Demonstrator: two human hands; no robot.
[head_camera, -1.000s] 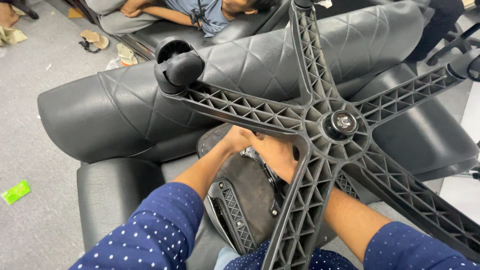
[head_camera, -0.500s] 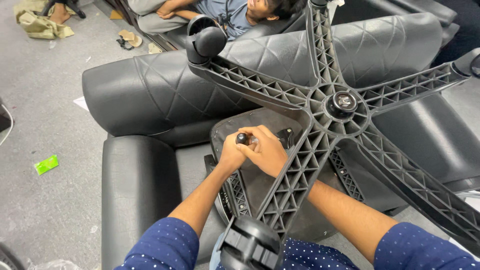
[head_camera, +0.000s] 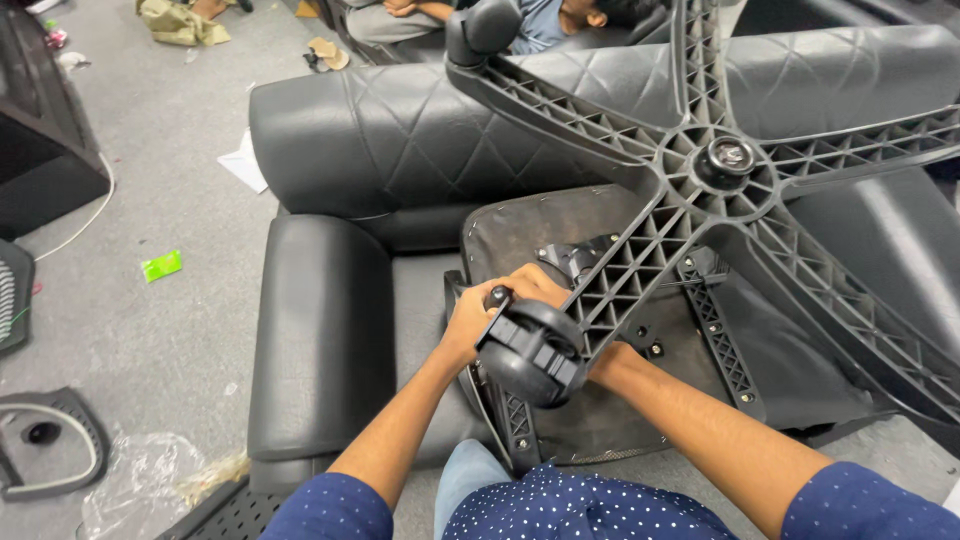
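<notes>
An office chair lies upside down on a black sofa (head_camera: 320, 330). Its black five-arm star base (head_camera: 725, 160) points up at me, with one caster (head_camera: 530, 355) close in front of my hands and another caster (head_camera: 483, 28) at the far end. Under the base is the seat's dark underside (head_camera: 545, 215) with a metal mechanism (head_camera: 585, 262). My left hand (head_camera: 468, 322) is closed around a small black knob (head_camera: 497, 297) by that mechanism. My right hand (head_camera: 540, 285) sits against the left one, mostly hidden behind the near caster and a base arm.
A person sits behind the sofa back (head_camera: 545, 20). On the grey floor to the left are a green scrap (head_camera: 162, 266), white paper (head_camera: 243, 165), a black cabinet (head_camera: 40, 150), a curved plastic chair part (head_camera: 55, 450) and crumpled clear wrap (head_camera: 140, 490).
The view has shifted, so the chair and sofa now sit further right and lower. The near caster now covers my right hand. Both hands stay at the mechanism under the seat.
</notes>
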